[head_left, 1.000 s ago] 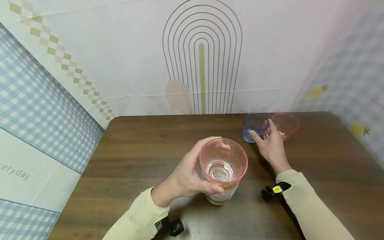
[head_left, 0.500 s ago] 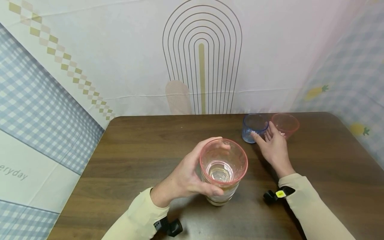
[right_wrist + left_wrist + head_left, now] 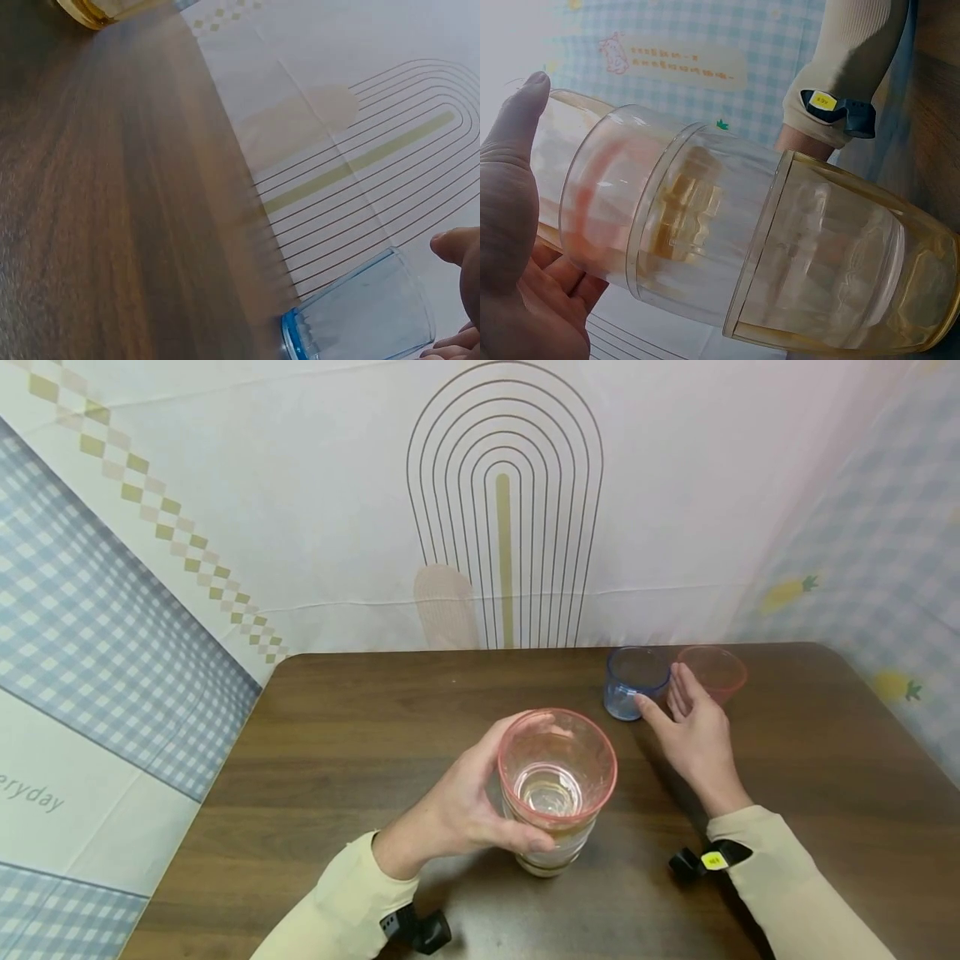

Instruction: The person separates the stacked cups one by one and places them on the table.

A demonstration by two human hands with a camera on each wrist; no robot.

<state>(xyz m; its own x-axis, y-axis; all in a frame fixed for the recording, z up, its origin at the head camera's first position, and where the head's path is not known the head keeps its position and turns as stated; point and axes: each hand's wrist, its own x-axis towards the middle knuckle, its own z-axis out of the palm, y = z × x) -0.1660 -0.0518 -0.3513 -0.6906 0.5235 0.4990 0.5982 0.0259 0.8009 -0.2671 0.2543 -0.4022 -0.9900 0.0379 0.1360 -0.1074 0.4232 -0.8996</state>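
Note:
My left hand (image 3: 465,802) grips the upper part of a stack of nested tumblers (image 3: 555,847), thumb on the near side and fingers round the far side. A pink-rimmed tumbler (image 3: 553,777) tops the stack in the head view. Clear tumblers and an amber bottom one (image 3: 832,262) show in the left wrist view. My right hand (image 3: 699,739) is beside a blue tumbler (image 3: 628,693) at the back of the table, thumb and fingers spread apart. In the right wrist view its thumb (image 3: 457,244) is away from the blue tumbler's rim. A pink tumbler (image 3: 723,681) stands behind the right fingers, partly hidden.
The brown wooden table (image 3: 337,735) ends at a white patterned cloth (image 3: 337,527) just behind the blue and pink tumblers. Checked cloth (image 3: 90,610) hangs at the left side and more at the right. A black wrist camera (image 3: 431,932) sits on each sleeve.
My right hand has loosened from the blue tumbler and drawn slightly back toward me and to the right. The blue tumbler stays upright in place. My left hand and the stack hold still.

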